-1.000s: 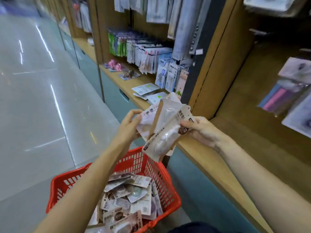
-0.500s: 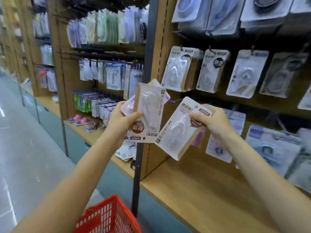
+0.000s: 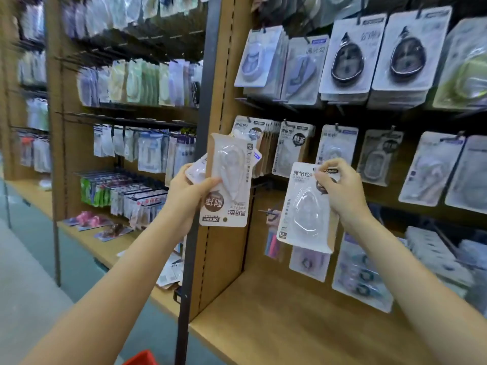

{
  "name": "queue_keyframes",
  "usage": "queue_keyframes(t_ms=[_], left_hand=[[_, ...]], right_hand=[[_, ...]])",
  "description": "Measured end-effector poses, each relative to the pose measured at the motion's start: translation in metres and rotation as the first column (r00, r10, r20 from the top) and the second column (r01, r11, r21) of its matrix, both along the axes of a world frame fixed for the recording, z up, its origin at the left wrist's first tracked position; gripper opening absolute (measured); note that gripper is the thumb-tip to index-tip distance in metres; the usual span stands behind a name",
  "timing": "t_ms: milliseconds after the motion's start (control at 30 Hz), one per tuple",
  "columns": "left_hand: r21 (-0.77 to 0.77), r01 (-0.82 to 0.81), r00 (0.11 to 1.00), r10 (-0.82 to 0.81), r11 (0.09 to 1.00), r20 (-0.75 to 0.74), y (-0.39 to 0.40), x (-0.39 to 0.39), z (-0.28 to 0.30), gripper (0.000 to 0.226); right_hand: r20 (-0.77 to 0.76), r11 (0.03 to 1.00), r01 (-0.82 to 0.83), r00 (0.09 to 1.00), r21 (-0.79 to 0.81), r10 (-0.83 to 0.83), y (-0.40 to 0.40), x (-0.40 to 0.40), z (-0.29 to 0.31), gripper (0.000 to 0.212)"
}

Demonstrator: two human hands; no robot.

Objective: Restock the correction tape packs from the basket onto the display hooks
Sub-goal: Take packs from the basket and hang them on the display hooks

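Cardboard-backed blister pack of correction tape, white card with a clear moulded bubble (image 3: 307, 212): held upright in the right hand (image 3: 340, 191), thumb and fingers pinching its top edge beside the hang hole. Judged light, the card stiff enough to keep flat yet easily creased, the plastic bubble smooth and slippery; the top margin is the sound place to hold it, since that leaves the hole free for a hook.

Second lot, a small fan of like packs with kraft-brown edges (image 3: 226, 180): gripped in the left hand (image 3: 189, 196), thumb across the front, the foremost pack upside down (its print reads inverted). At least two are in the fan; the exact count cannot be told.

Both forearms are raised, hands at about the level of the middle row, the right one farther right and nearer the board.

Display hooks, dark wire pegs on a wooden back panel (image 3: 263, 184): one bare peg shows between the two hands, under a full row of matching hung packs (image 3: 266, 143).

Red plastic basket (image 3: 141, 359): only a corner in view at the near bottom edge.
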State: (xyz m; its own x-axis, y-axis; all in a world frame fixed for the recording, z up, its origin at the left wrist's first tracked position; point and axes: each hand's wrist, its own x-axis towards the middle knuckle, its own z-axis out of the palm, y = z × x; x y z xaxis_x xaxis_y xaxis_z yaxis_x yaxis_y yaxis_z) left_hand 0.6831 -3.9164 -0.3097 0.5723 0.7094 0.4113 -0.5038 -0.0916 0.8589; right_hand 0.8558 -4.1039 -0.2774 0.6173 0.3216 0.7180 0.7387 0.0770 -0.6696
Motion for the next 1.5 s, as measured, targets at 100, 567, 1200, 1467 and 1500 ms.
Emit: queue_keyframes(t_ms=[100, 567, 1200, 1467, 1500], left_hand=[[0.014, -0.004, 1.0, 0.004, 1.0, 0.023, 0.002, 0.011, 0.009, 0.034], [0.009, -0.197, 0.972, 0.195, 0.98, 0.132, 0.045, 0.032, 0.007, 0.038], [0.046, -0.268, 0.96, 0.263, 0.962, 0.096, 0.076, 0.018, 0.004, 0.033], [0.042, -0.261, 0.963, 0.256, 0.965, 0.088, 0.079, 0.017, 0.003, 0.033], [0.041, -0.261, 0.963, 0.257, 0.964, 0.085, 0.08, 0.016, 0.002, 0.034]], right_hand=[[-0.142, 1.0, -0.007, 0.99, -0.017, 0.004, 0.0, 0.011, 0.013, 0.009], [-0.085, 0.931, -0.33, 0.944, -0.154, 0.32, 0.049, 0.038, 0.02, 0.053], [0.15, 0.983, -0.143, 0.976, -0.118, 0.16, 0.163, 0.037, 0.059, 0.049], [0.185, 0.979, 0.017, 0.983, -0.202, 0.021, 0.191, 0.04, 0.07, 0.056], [0.185, 0.981, 0.032, 0.983, -0.192, 0.005, 0.195, 0.041, 0.069, 0.057]])
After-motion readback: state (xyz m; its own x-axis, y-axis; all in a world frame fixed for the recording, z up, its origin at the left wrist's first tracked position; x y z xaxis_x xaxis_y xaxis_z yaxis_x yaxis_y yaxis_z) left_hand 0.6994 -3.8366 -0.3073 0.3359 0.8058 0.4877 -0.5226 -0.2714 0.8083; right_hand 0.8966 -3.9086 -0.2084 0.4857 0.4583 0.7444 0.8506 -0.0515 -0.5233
